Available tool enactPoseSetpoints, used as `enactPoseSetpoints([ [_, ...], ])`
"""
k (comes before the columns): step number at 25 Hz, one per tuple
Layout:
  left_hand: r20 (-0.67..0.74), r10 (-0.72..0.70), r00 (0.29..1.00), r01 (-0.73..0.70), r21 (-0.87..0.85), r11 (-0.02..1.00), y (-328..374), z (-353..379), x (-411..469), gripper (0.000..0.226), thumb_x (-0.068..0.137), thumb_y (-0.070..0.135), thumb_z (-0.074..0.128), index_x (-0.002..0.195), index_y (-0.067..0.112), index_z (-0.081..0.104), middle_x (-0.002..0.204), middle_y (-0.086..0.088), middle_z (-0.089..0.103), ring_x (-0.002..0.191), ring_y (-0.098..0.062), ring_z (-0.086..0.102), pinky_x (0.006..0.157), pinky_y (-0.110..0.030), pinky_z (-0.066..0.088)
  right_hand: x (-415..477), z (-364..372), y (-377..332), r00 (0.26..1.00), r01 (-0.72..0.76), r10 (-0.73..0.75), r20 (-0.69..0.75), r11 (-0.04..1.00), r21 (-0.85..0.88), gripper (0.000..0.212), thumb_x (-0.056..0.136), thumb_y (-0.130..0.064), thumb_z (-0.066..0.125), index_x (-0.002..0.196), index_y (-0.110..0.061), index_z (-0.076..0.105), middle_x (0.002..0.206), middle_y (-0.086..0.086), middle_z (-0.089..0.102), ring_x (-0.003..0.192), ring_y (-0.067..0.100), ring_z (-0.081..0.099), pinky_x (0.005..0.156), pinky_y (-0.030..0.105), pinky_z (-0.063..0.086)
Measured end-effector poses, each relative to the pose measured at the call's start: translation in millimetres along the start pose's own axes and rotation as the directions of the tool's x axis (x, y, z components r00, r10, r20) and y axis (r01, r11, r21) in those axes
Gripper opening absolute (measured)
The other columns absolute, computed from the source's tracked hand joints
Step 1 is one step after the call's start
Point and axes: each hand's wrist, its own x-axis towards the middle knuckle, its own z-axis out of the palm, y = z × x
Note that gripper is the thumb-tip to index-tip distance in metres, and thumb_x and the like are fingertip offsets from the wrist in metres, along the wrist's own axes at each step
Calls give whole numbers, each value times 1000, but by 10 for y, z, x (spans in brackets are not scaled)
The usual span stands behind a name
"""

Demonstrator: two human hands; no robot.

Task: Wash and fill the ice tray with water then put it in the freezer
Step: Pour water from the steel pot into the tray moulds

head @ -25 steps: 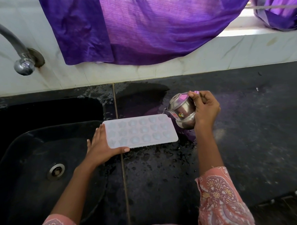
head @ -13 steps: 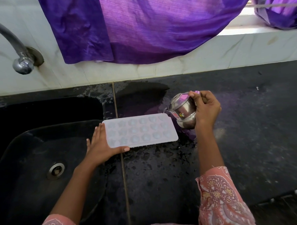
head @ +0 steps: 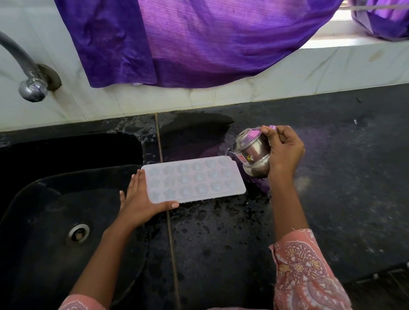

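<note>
A white ice tray point(head: 193, 180) with several round cells lies flat on the wet black counter, just right of the sink. My left hand point(head: 140, 199) lies flat against the tray's left end, fingers straight and thumb along its near edge. My right hand point(head: 284, 151) grips a small steel pot point(head: 252, 150), tilted with its lip over the tray's far right corner. A thin trickle of water hangs from the lip.
A black sink point(head: 49, 208) with a metal drain point(head: 77, 234) lies to the left, a steel tap point(head: 32, 88) above it. A purple cloth point(head: 193, 38) hangs over the white tiled wall. The black counter point(head: 352, 171) stretches to the right.
Both hands, the tray and the pot have hardly moved.
</note>
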Motion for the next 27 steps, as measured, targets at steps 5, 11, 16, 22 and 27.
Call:
enactPoseSetpoints([
  [5,3,-3,1000,3,9,1000,4,-3,-9,139,39,77,62,150,21,0,159,4,0,146,-16,-6,115,-52,-5,-6,8,5,999,-34,34,-13,998,48,19,72,-17,76,64,-26,62,67,-8,63,65,4,56,64,20,50],
  [11,8,-7,1000,7,7,1000,30,-8,-30,139,42,76,63,150,20,-2,159,3,-2,146,-15,-7,115,-51,-7,-8,13,50,993,-103,112,-43,979,178,16,71,-15,78,67,-20,63,68,-5,65,70,10,58,68,24,51],
  [16,8,-16,1000,16,-11,1000,33,-11,-35,139,41,75,64,150,21,-1,159,3,-1,146,-15,-7,115,-51,-7,-20,41,29,993,-110,115,-17,973,204,15,73,-14,76,67,-20,64,72,-2,66,75,14,60,66,23,51],
  [22,30,-27,999,27,-5,1000,40,-18,-31,140,41,76,62,150,20,-5,159,4,-6,145,-14,-9,115,-50,-7,-42,112,-33,994,-107,101,38,972,210,13,74,-12,75,69,-19,65,64,-10,67,74,13,62,65,20,51],
  [27,34,-26,999,26,-6,1000,31,-23,-30,139,42,76,63,150,20,-5,159,4,-6,145,-15,-9,116,-51,-5,-61,160,-58,994,-94,83,74,984,152,15,74,-13,75,69,-21,64,59,-15,66,69,9,60,66,21,52],
])
